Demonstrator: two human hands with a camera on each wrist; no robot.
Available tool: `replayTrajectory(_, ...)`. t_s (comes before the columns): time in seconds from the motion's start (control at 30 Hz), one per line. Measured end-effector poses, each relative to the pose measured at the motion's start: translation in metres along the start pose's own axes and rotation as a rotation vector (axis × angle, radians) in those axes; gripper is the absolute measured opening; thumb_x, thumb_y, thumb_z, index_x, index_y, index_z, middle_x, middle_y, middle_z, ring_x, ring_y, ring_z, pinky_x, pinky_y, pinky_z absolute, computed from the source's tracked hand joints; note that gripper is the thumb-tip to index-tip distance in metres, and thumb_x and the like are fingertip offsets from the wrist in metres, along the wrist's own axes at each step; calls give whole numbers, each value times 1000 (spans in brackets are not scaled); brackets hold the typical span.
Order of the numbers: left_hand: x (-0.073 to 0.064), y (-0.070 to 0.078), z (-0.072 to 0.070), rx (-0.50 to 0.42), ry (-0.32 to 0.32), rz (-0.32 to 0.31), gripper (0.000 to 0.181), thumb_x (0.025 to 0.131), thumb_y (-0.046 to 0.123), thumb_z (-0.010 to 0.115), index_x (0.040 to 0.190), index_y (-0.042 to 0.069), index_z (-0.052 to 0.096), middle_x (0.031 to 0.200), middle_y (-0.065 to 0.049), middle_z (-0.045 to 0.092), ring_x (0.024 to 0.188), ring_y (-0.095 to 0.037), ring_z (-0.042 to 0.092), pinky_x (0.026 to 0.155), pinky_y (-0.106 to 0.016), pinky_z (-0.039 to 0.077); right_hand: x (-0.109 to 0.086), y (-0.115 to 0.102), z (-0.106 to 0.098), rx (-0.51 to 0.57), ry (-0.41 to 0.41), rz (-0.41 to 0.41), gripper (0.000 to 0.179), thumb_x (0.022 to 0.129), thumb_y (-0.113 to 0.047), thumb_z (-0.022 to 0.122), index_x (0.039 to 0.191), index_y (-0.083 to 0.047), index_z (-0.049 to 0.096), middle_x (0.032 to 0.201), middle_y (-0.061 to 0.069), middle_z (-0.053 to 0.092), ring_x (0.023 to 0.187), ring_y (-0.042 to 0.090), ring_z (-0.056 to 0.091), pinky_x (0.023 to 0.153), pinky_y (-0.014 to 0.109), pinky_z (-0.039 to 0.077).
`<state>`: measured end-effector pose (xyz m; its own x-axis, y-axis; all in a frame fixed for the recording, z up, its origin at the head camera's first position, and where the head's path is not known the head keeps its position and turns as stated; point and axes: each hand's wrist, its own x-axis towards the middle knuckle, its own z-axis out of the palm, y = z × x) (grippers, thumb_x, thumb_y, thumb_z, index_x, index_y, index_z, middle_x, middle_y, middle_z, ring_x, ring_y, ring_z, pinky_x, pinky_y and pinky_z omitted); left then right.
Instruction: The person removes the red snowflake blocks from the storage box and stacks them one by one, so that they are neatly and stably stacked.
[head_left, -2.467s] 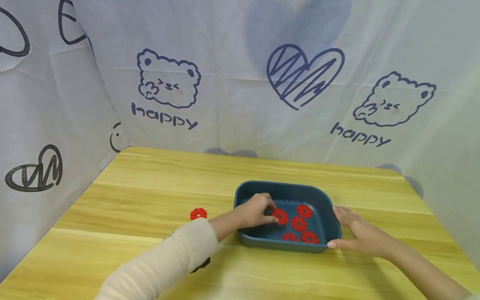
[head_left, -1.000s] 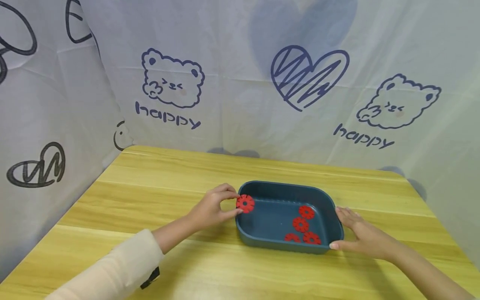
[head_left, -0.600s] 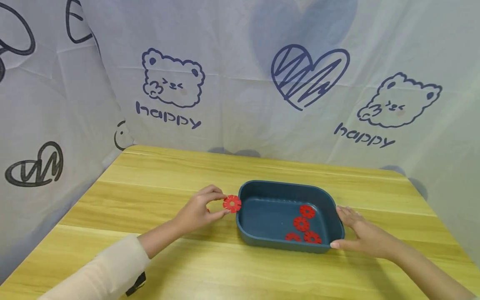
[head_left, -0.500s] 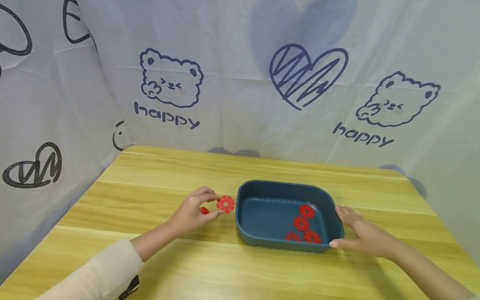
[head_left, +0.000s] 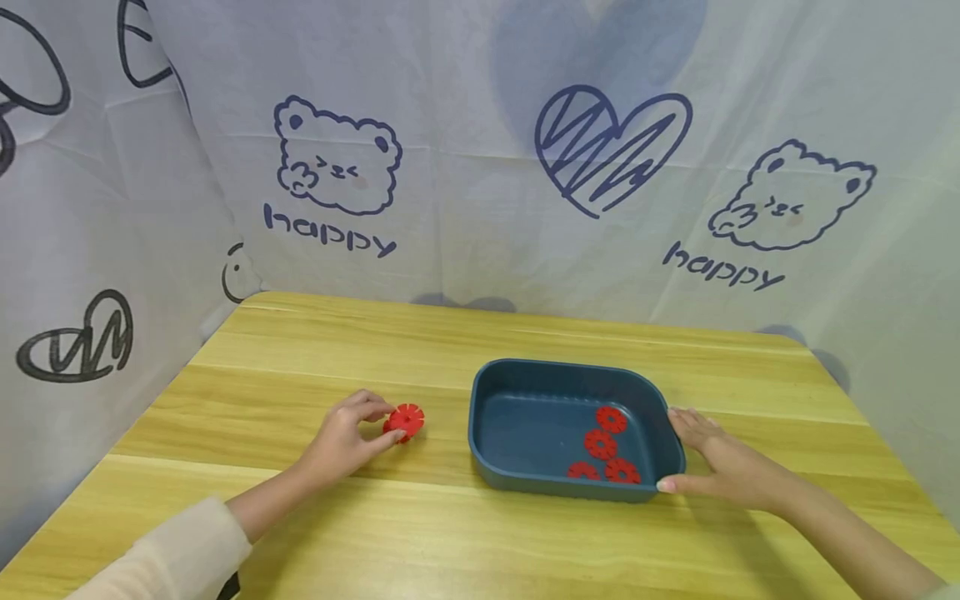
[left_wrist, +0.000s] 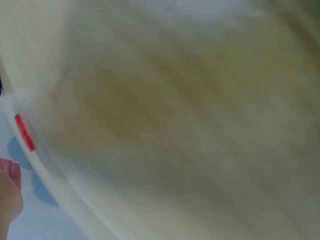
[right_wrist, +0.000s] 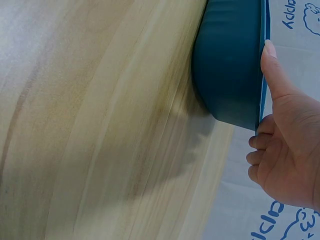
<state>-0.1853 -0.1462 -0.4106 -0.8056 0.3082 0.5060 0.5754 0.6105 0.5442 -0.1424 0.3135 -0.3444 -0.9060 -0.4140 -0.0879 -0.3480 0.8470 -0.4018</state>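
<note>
My left hand (head_left: pixel 333 437) pinches a red notched disc (head_left: pixel 409 416) between thumb and fingers, left of the dark blue basin (head_left: pixel 536 487). Another red disc (head_left: pixel 387 426) shows partly behind it, mostly hidden. Several more red discs (head_left: pixel 601 443) lie flat in the right part of the basin. My right hand (head_left: pixel 723 471) rests against the basin's right end, fingers extended along the outside, thumb tip by the front corner. In the right wrist view the thumb touches the basin's rim. A red disc (left_wrist: pixel 25 132) appears edge-on in the left wrist view.
Everything stands on a wood-grain table (head_left: pixel 450 542). A white cloth (head_left: pixel 465 183) printed with bears and hearts hangs behind it and along the left side. The basin's walls rise around the discs inside.
My left hand has lifted a red disc out of the basin, over its left wall, and carried it left to the disc on the table. My right hand has stayed on the basin.
</note>
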Motion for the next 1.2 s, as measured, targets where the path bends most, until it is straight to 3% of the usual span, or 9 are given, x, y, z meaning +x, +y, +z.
replayTrajectory(0.2, -8, -6, 1, 58, -5, -137, 20, 71, 4, 77, 87, -4, 69, 86, -9, 65, 78, -18, 61, 68, -32, 55, 0, -1, 0, 12, -7, 4, 97, 77, -45, 70, 139, 15, 26, 144, 37, 24, 129, 58, 20, 98, 70, 25)
replayTrajectory(0.4, -11, -9, 4, 69, -9, -173, 23, 71, 7, 78, 88, -6, 69, 87, -11, 64, 78, -19, 61, 68, -32, 55, 0, 0, 0, 13, -12, 12, 97, 77, -45, 70, 139, 14, 26, 144, 36, 23, 129, 58, 20, 98, 70, 25)
replayTrajectory(1.2, -8, -11, 8, 62, -42, -168, 24, 72, 7, 78, 90, -6, 69, 88, -11, 64, 81, -21, 63, 72, -32, 55, 0, 1, 1, 18, -5, 8, 97, 77, -44, 71, 140, 14, 25, 144, 35, 24, 130, 58, 19, 98, 70, 24)
